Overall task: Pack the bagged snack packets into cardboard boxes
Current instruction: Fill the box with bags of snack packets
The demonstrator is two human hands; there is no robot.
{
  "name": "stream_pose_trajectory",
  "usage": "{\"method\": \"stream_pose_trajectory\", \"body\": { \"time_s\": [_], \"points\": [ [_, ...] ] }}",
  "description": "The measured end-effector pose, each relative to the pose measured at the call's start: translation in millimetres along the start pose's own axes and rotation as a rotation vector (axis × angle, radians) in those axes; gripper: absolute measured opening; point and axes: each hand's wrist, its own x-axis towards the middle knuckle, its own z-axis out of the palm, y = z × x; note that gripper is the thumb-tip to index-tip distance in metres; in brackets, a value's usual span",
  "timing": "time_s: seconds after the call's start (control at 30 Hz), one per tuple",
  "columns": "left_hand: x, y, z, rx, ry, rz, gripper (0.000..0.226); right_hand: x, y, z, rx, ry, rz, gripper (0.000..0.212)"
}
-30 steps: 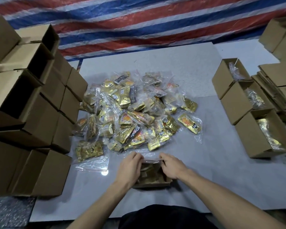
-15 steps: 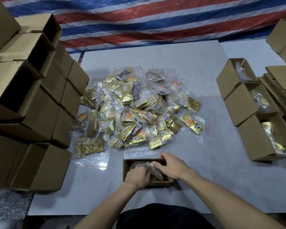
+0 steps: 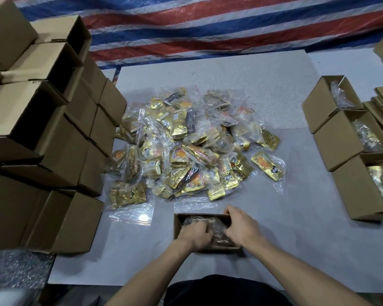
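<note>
While my left hand [image 3: 195, 235], fingers curled on the bagged snack packet [image 3: 210, 220], is pressing it down inside the cardboard box [image 3: 179, 221], my right hand [image 3: 241, 226] is clamping the rim just beside, likely bracing the box against that push.

left hand [image 3: 194, 234] grips a clear bag [image 3: 205, 220] inside the open box [image 3: 177, 227], right hand [image 3: 241, 227] holding its rim.

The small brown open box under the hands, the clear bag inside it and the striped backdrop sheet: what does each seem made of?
Small brown open box: matte cardboard, dull tan walls.
Clear bag: glossy plastic film, see-through, crinkled.
Striped red, white and blue sheet: probably woven plastic tarpaulin, sheen, folds.
</note>
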Motion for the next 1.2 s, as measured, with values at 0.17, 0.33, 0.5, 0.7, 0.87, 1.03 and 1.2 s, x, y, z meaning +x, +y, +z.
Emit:
{"method": "stream_pose_trajectory", "body": {
  "time_s": [0.17, 0.33, 0.5, 0.7, 0.87, 1.03, 1.2],
  "points": [
    [3.9, -2.5, -7.9, -0.096, -0.076, 0.041, 0.038, -1.4, -1.6, -3.4, 0.012, -0.001, 0.006, 0.036],
    [2.2, -1.4, -37.2, -0.206, 0.123, 0.136, 0.044, -2.0, -1.6, -3.8, 0.016, 0.0, -0.006, 0.035],
    [7.2, -5.4, -75.2, -0.282, 0.457, 0.224, 0.041, -0.5, 0.8, -3.3, 0.03, 0.0, -0.025, 0.035],
    [44.7, -10.9, -126.0, -0.246, 0.699, 0.158, 0.009, 0.1, 4.2, -1.5, 0.059, 0.002, -0.035, 0.031],
    [79.7, -2.0, -166.6, -0.077, 0.916, 0.153, 0.031, 0.1, 6.6, -1.3, 0.096, -0.01, -0.049, 0.028],
    [103.4, 20.7, -191.2, 0.156, 0.921, 0.294, 0.033, 2.0, 4.7, -1.2, 0.125, -0.047, -0.018, 0.033],
    [124.0, 41.6, -206.7, 0.243, 0.801, 0.325, 0.036, 5.3, 7.3, 2.3, 0.114, -0.061, -0.025, 0.033]
  ]
}}
